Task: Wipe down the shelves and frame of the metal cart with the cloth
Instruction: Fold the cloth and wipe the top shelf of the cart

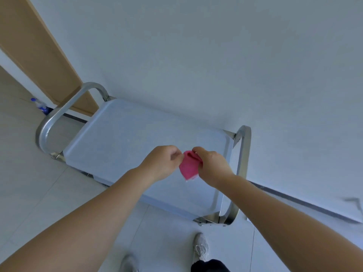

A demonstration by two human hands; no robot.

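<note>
Our left hand [164, 162] and right hand [211, 165] both pinch the small pink cloth [189, 166] by its upper edges, above the metal cart's top shelf [121, 138] near its right end. It looks soft and light; we judge bunching it into one palm best for wiping.

The cloth [188, 164] hangs between the left hand [162, 163] and right hand [213, 166], each pinching an upper edge. Below the grip lies the cart's top shelf [121, 138], a handle [59, 118] far left, another [242, 163] just right. Beyond the left handle stands a bottle [40, 106] (on the floor, by the door [35, 52]).
</note>
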